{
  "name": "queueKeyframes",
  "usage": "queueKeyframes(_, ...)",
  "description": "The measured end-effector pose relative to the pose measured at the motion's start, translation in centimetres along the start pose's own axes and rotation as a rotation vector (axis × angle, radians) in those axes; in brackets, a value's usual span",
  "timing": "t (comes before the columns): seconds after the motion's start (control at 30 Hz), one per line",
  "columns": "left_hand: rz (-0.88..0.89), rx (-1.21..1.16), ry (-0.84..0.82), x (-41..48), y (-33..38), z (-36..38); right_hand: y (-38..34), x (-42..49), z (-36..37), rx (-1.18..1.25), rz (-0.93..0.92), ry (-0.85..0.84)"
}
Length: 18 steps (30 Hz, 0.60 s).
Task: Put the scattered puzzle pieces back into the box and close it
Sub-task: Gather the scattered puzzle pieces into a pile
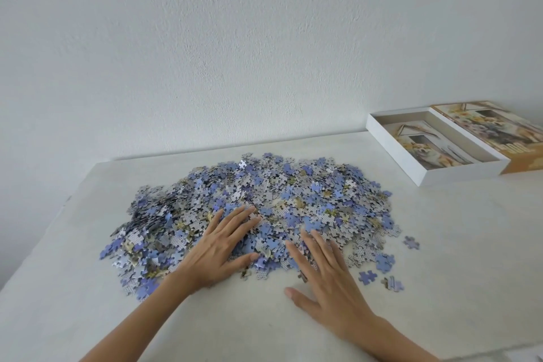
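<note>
White table [440,244]; L hand [219,247], R hand [326,276] flat.

Matt cardboard puzzle pieces [264,209], rough-plastered wall [235,53]

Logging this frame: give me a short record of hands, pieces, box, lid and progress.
pile: puzzle pieces heaped on the table, few strays at right
left hand: flat on the pile, fingers straight
right hand: flat, fingertips on the pile's near edge
box: open, far right, no loose pieces inside
lid: off, right of the box
progress: nothing boxed yet
</note>
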<state>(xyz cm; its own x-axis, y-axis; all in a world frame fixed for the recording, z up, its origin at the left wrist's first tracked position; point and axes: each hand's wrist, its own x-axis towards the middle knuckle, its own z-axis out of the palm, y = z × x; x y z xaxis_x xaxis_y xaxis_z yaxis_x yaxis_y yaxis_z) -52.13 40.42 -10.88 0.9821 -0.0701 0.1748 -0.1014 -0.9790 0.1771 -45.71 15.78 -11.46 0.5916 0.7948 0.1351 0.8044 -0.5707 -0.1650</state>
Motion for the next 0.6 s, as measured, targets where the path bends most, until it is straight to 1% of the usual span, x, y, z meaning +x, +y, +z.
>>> queueKeyframes(0.1, 0.004, -0.003, 0.001, 0.0, 0.0, 0.0, 0.5, 1.5, 0.3, -0.008, 0.001, 0.019)
queueKeyframes(0.27, 0.013, -0.003, 0.019, 0.0, 0.2, -0.1, 1.3, 3.5, 0.6, 0.018, 0.016, -0.036)
queueKeyframes(0.33, 0.007, -0.007, 0.036, -0.1, 0.2, -0.1, 1.7, 3.7, 0.5, 0.09, -0.005, -0.011)
queueKeyframes(0.4, -0.005, -0.025, 0.072, -0.3, 0.1, -0.2, 1.9, 3.5, 0.3, 0.134, -0.003, 0.049)
queueKeyframes(0.47, -0.04, -0.059, 0.127, -0.7, -0.3, -0.7, 2.4, 2.9, -0.4, 0.176, 0.067, 0.11)
queueKeyframes(0.53, -0.085, -0.087, 0.175, -1.6, -1.1, -1.4, 3.4, 1.9, -1.1, 0.206, 0.187, 0.185)
queueKeyframes(0.6, -0.098, -0.098, 0.173, -3.1, -1.9, -1.8, 4.9, 0.6, -1.6, 0.164, 0.298, 0.238)
